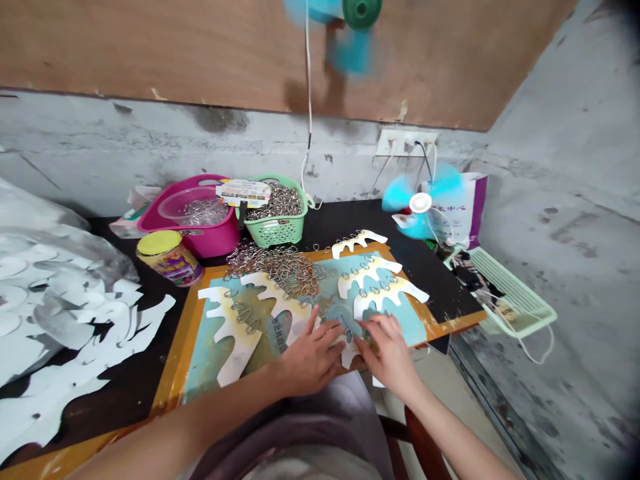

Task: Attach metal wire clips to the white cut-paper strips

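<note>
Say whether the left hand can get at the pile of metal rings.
Probably yes: the pile of metal rings lies just beyond the left hand, and nothing tall blocks the way, just a white cutout.

Glossy metal rings, matt paper-like cutouts

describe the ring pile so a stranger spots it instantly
On the black table, find the blue board with taped edges. The ring pile spreads over its far edge, in front of the green basket. Unlike that basket's rings, these lie loose.
</note>
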{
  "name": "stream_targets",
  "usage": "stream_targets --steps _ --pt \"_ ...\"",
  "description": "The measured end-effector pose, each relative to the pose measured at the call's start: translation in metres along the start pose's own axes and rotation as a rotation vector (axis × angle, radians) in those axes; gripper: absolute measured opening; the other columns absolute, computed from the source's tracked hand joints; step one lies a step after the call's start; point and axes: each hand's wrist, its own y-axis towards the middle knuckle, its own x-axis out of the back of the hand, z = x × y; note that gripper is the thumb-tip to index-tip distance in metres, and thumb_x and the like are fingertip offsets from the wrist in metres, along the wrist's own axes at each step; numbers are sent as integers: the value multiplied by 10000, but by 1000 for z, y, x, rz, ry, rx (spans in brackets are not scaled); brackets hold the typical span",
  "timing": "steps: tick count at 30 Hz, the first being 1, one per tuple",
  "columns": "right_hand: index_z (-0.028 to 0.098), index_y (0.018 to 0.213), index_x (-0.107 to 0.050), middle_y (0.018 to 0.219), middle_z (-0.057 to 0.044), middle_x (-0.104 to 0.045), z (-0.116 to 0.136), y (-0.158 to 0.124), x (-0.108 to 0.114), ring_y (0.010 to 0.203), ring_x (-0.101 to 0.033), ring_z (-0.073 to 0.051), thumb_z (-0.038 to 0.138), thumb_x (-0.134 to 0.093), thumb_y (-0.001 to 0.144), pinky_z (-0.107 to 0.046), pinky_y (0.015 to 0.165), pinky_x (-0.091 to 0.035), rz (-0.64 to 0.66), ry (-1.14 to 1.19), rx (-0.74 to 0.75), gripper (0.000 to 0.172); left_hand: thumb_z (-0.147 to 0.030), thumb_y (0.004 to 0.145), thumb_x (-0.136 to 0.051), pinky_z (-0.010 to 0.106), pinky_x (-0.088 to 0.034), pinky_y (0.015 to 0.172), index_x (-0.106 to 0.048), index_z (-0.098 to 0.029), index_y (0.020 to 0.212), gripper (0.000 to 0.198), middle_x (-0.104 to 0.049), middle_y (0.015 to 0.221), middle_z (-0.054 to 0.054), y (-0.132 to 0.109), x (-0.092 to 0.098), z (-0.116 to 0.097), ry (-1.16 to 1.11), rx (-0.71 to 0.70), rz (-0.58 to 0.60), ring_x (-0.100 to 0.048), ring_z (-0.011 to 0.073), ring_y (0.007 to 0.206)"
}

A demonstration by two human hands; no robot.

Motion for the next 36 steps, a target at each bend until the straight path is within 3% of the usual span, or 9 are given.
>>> stream_targets --steps 4,7,10,13,17,22,27,36 --pt "190 915 -599 1031 -104 -608 3 6 -9 1044 -508 -310 162 -646 851 -574 1026 -353 144 -16 5 83 -240 902 -568 649 -133 1178 -698 -215 866 137 -607 1162 78 8 0 -2 -99 146 -64 -520 262 1174" --pt "208 856 -566 875 -33 -630 6 8 -7 979 -551 -268 100 -655 831 -568 1069 -307 199 78 -5 142 -292 879 -635 639 -266 1130 -685 -206 918 107 -595 1170 94 20 1 7 -152 233 -79 -532 273 1135" --pt "215 805 -563 816 12 -639 9 12 4 903 -590 -217 90 -659 843 -537 1100 -277 205 181 -6 163 -351 891 -639 643 -280 1119 -690 -225 1003 177 -551 1285 108 31 9 20 -185 131 18 -453 322 1267" --pt "212 780 -596 806 12 -658 13 18 21 853 -601 -199 158 -695 851 -430 993 -404 233 278 -26 133 -373 925 -595 616 -230 1157 -718 -247 838 197 -545 1286 71 40 26 29 -273 -1 129 -380 320 1351" --pt "206 741 -633 726 9 -628 18 28 40 751 -585 -177 314 -662 902 -288 712 -461 377 502 -46 196 -354 905 -635 549 -224 1189 -720 -236 780 192 -537 1253 71 44 58 28 -451 -24 136 -358 289 1369" --pt "196 698 -558 815 -25 -589 28 29 49 811 -567 -183 447 -630 907 -302 750 -469 390 838 1 334 -275 921 -619 407 -372 1132 -709 -189 768 197 -559 1216 104 38 87 18 -717 -28 129 -357 251 1369" --pt "199 692 -548 785 -43 -570 34 23 42 807 -553 -202 531 -628 879 -333 751 -482 373 987 -15 389 -245 943 -580 388 -360 1129 -708 -178 827 186 -646 1053 105 30 86 15 -810 -24 146 -329 256 1390" --pt "164 809 -667 833 -46 -614 27 31 43 791 -555 -186 380 -700 860 -295 726 -419 479 893 -34 224 -286 926 -601 448 -313 1134 -740 -168 865 192 -571 1181 143 39 86 19 -831 -31 105 -303 318 1384"
